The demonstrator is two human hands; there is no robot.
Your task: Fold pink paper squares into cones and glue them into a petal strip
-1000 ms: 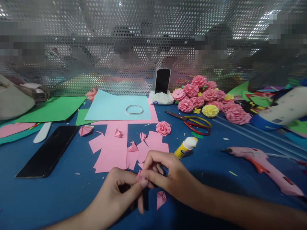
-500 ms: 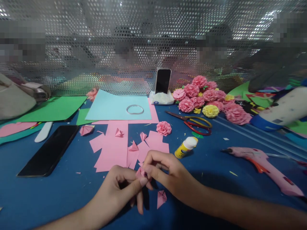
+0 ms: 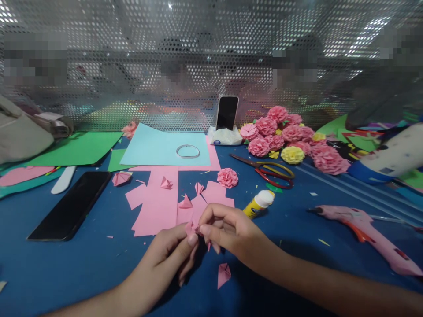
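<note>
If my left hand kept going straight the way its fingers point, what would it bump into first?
Probably your right hand: its fingertips are just past the small folded pink paper that your left hand pinches. The exact gap is hard to judge.

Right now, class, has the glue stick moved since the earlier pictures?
No; judged against the scissors, the glue stick lies where it did, on their near side.

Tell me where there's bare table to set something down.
Mostly bare: between the flat phone and left hand, and between the glue stick and glue gun, give or take scraps. Crowded: around the pink cut paper and the paper flowers.
</note>
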